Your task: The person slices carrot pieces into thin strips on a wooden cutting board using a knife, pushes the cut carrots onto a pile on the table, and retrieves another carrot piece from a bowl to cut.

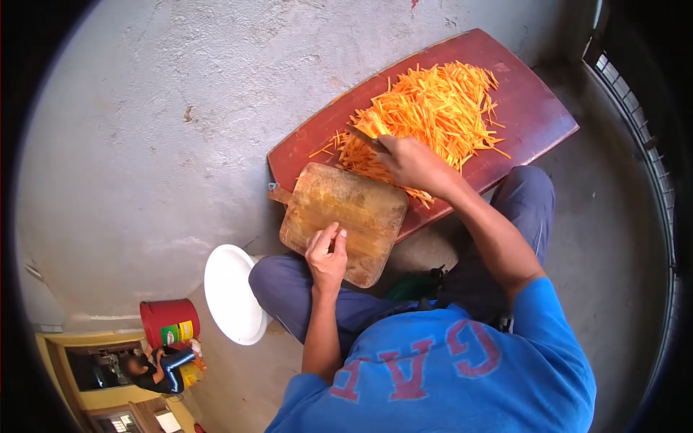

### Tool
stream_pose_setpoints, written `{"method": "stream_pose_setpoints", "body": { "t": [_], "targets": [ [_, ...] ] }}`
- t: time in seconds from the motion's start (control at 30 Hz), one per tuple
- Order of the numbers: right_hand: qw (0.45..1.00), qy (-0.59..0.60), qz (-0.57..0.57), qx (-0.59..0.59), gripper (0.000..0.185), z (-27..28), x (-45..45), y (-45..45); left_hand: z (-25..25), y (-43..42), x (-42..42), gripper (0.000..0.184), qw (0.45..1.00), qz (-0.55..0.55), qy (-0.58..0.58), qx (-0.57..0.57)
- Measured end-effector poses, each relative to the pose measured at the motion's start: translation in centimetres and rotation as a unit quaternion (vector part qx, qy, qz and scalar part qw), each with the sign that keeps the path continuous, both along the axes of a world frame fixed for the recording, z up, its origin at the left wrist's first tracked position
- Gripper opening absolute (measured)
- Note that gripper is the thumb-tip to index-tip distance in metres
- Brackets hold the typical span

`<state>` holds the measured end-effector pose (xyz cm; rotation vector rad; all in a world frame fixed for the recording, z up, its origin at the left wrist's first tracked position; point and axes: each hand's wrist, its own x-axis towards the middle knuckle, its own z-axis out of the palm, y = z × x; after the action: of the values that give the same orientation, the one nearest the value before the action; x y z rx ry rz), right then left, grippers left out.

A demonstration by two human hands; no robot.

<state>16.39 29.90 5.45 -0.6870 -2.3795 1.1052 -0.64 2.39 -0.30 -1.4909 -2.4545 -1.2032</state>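
My right hand (pixel 419 166) is closed around the handle of a knife (pixel 367 138). Its dark blade reaches left, against the edge of a heap of thin orange vegetable strips (pixel 440 108). Paler orange pieces lie right beside the blade. Under the heap is a dark red board (pixel 530 108). A worn wooden cutting board (pixel 354 206) overlaps its near left corner and extends over my lap, with no strips on its surface. My left hand (pixel 327 258) rests at the cutting board's near side, fingers loosely bent, thumb apart, nothing visible in it.
A white basin (pixel 234 296) stands left of my knee. Farther left are a red bucket (pixel 170 321) and a seated person (pixel 162 368) near a doorway. A rough grey wall (pixel 166 144) rises behind the red board. Window bars (pixel 635 115) run along the right.
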Motion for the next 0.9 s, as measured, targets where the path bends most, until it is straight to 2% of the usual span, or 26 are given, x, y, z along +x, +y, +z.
{"method": "stream_pose_setpoints", "body": {
  "t": [0.03, 0.13, 0.23, 0.33, 0.43, 0.53, 0.63, 0.73, 0.87, 0.9],
  "targets": [
    [1.0, -0.004, -0.006, -0.006, 0.026, 0.9, 0.8, 0.5, 0.4, 0.3, 0.1, 0.021, 1.0, -0.007, -0.015, 0.003],
    [0.989, 0.114, 0.022, 0.086, 0.027, 0.2, 2.9, 0.2, 2.2, 2.0, 0.6, 0.021, 0.998, -0.026, -0.04, 0.041],
    [0.985, 0.049, 0.044, 0.159, 0.024, 0.8, 3.7, -0.9, 5.5, 4.9, 0.5, 0.027, 0.992, -0.04, -0.039, 0.11],
    [0.969, 0.022, 0.059, 0.238, 0.019, 0.0, 2.9, -1.5, 9.8, 8.8, 0.3, 0.038, 0.987, -0.073, 0.05, 0.132],
    [0.943, 0.028, 0.076, 0.322, 0.021, -0.6, 2.8, -1.8, 12.6, 13.0, -0.9, 0.05, 0.985, -0.124, 0.112, 0.04],
    [0.928, 0.011, 0.084, 0.363, 0.024, 0.3, 3.1, -2.6, 10.9, 17.1, -3.8, 0.054, 0.975, -0.133, 0.152, -0.098],
    [0.921, 0.025, 0.08, 0.38, 0.023, 0.7, 3.1, -3.1, 8.8, 20.9, -6.6, 0.055, 0.965, -0.107, 0.184, -0.152],
    [0.923, 0.008, 0.079, 0.376, 0.025, 0.6, 3.2, -3.1, 9.2, 22.1, -7.2, 0.057, 0.962, -0.1, 0.202, -0.153],
    [0.924, -0.013, 0.074, 0.375, 0.026, 0.6, 3.5, -2.7, 9.8, 20.3, -6.5, 0.057, 0.957, -0.242, 0.077, -0.142],
    [0.923, -0.013, 0.076, 0.377, 0.026, 0.4, 3.4, -2.6, 9.4, 20.1, -6.2, 0.06, 0.951, -0.255, 0.077, -0.157]
  ]
}}
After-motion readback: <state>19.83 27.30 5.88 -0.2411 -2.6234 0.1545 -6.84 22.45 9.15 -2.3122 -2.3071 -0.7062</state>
